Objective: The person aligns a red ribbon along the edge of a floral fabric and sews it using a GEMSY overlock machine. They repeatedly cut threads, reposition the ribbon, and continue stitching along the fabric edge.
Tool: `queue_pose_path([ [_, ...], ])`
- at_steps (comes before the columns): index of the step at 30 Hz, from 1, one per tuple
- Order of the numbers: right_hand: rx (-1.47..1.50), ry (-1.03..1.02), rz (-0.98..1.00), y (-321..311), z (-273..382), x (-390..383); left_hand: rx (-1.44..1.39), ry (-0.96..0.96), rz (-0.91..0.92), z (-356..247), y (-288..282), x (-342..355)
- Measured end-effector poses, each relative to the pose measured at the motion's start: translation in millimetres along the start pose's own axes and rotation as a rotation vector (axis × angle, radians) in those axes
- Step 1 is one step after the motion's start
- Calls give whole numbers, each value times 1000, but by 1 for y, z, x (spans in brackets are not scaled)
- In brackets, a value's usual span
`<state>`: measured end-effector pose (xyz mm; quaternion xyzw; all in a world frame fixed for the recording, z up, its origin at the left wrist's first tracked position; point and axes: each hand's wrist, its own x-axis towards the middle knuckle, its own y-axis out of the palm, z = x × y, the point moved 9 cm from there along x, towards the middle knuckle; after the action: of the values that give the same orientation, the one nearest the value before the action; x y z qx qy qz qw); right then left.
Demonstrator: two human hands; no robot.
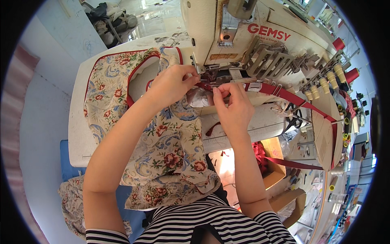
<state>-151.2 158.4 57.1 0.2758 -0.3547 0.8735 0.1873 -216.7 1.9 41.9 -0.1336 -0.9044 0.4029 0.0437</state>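
A floral tapestry fabric piece point(158, 142) with red-bound edges and an oval opening lies over the white machine table and hangs down onto my lap. My left hand point(174, 85) rests over its upper edge, fingers closed beside the needle area of the sewing machine point(219, 40); whatever lies between these fingertips is hidden. Just to its right, my right hand point(235, 107) pinches the red binding tape point(284, 94) in front of the presser area. From there the tape runs right through metal guides.
Red tape spills from a cardboard box point(276, 150) under the table's right side. Thread cones point(339, 73) stand on a rack at right. More floral fabric point(73, 199) lies at lower left. A pile of dark and pale items point(113, 24) sits beyond the table.
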Motion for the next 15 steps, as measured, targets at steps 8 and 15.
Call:
queue_pose_path([
  [8,-15,6,6,0,-1,0,-75,51,-64,-4,-3,-1],
  [15,-10,6,5,1,-1,0,-48,-2,10,-7,-3,-2],
])
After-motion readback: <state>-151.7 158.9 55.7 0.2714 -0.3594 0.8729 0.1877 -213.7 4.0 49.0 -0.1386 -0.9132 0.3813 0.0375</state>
